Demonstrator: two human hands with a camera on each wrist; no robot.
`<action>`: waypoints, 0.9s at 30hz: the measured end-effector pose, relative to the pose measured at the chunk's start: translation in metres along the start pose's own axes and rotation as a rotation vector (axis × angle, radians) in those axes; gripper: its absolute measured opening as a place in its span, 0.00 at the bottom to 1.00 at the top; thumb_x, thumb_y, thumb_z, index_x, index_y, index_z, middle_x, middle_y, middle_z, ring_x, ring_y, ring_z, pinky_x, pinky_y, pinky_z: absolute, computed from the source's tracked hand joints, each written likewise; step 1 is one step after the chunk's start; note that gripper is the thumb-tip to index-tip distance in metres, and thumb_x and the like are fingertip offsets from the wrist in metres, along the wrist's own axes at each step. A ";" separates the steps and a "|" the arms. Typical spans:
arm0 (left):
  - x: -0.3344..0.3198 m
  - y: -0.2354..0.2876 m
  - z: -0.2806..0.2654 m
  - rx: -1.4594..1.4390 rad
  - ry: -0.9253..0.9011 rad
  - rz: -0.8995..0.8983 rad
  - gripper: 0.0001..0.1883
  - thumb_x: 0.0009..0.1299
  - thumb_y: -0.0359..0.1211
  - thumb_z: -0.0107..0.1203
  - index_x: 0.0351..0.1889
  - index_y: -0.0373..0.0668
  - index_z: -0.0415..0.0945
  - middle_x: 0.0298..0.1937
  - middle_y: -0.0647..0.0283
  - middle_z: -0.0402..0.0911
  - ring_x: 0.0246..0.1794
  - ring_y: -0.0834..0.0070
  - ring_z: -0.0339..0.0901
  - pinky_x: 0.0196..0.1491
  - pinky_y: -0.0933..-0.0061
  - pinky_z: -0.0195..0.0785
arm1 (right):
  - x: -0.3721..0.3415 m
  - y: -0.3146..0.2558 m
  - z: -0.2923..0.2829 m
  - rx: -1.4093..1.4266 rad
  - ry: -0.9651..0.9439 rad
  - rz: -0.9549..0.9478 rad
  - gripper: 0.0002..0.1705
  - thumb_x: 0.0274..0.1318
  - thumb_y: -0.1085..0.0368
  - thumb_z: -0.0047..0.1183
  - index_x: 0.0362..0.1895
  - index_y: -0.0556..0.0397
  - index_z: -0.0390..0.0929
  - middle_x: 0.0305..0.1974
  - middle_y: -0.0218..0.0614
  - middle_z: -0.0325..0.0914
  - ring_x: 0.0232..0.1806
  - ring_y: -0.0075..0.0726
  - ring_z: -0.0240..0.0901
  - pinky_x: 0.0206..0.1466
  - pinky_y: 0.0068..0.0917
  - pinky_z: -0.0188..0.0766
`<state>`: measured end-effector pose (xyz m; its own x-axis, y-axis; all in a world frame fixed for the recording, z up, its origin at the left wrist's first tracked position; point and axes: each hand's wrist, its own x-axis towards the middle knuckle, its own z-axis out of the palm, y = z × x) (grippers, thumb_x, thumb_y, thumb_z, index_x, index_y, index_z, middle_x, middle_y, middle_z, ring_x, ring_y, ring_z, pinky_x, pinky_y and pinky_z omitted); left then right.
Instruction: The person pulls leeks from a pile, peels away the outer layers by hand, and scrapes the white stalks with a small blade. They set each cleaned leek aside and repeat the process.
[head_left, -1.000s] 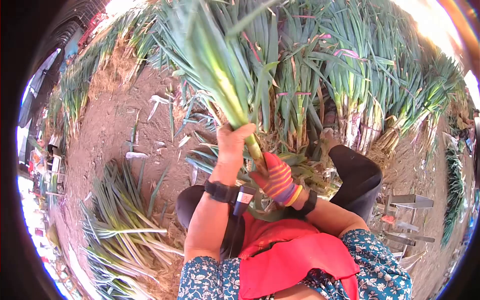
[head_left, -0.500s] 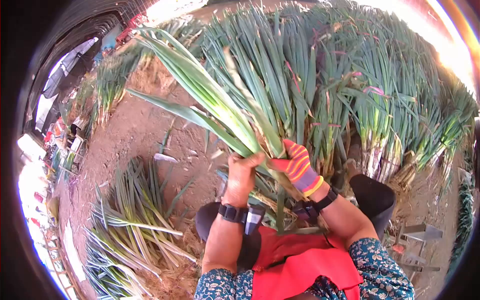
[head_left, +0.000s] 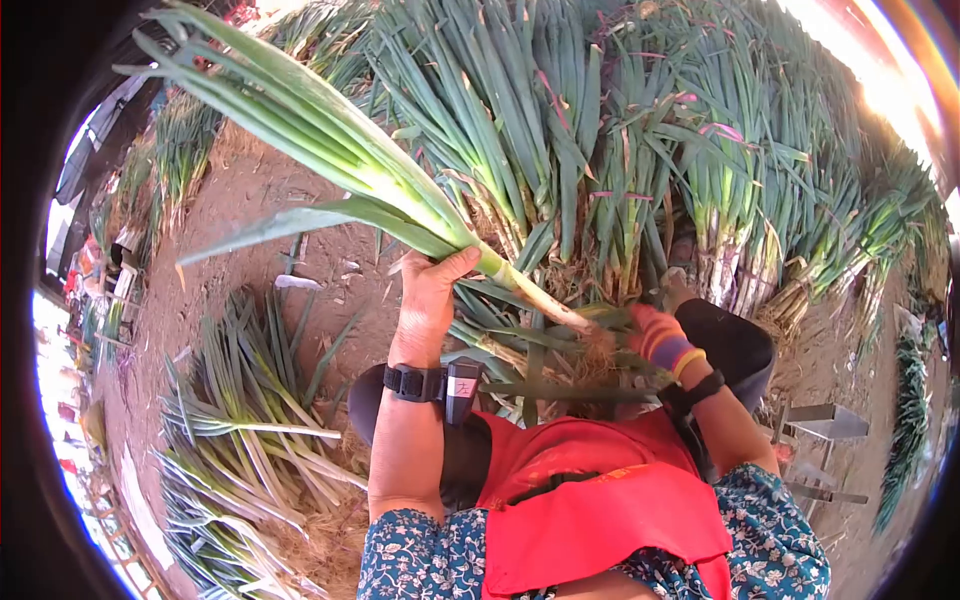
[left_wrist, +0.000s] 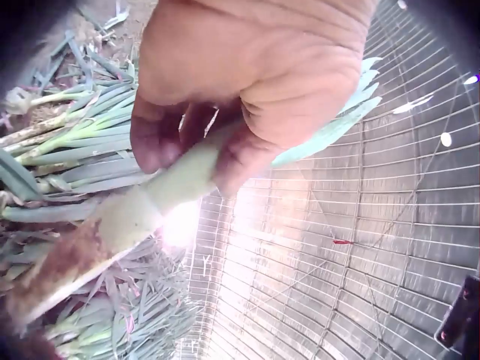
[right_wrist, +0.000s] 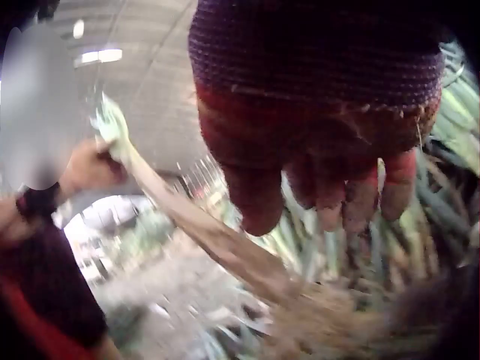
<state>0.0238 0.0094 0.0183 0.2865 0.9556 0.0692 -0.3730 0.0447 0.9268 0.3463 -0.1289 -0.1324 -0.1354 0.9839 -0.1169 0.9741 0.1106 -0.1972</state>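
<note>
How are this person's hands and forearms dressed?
The left hand wears no glove; a black wrist strap carries a black box with a pale label. The right hand wears a striped knitted glove in red, yellow and purple, and another black strap. The short teal sleeves have a pale floral print.

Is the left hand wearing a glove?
No, bare skin shows on the left hand, whose thumb and fingers grip the leafy stalk.

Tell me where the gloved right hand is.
Head view, right of centre: the gloved right hand is beside the roots of the held stalk, below the tied bundles.
</note>
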 end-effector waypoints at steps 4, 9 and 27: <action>0.000 0.001 0.011 -0.095 -0.109 -0.042 0.17 0.57 0.24 0.60 0.46 0.34 0.74 0.39 0.60 0.78 0.40 0.70 0.76 0.47 0.68 0.70 | 0.041 -0.071 -0.076 0.342 0.204 -0.178 0.34 0.41 0.59 0.63 0.54 0.55 0.69 0.46 0.39 0.75 0.45 0.30 0.72 0.47 0.26 0.68; -0.002 0.002 0.008 -0.155 0.014 -0.057 0.15 0.58 0.25 0.58 0.43 0.32 0.72 0.37 0.57 0.78 0.36 0.65 0.78 0.39 0.65 0.73 | 0.058 -0.106 -0.060 1.067 -0.381 -0.004 0.30 0.39 0.55 0.64 0.45 0.61 0.73 0.29 0.46 0.78 0.28 0.45 0.74 0.36 0.34 0.70; 0.006 -0.029 0.050 0.307 -0.233 -0.369 0.09 0.58 0.27 0.52 0.36 0.36 0.75 0.26 0.62 0.78 0.18 0.77 0.74 0.15 0.77 0.66 | 0.060 -0.102 -0.061 0.393 0.543 0.224 0.16 0.45 0.58 0.58 0.39 0.48 0.75 0.30 0.46 0.77 0.30 0.53 0.75 0.32 0.40 0.70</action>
<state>0.0804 -0.0011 0.0104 0.5512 0.8010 -0.2337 0.0549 0.2447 0.9681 0.2497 -0.0731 -0.0602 0.2696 0.9194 0.2864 0.8166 -0.0607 -0.5740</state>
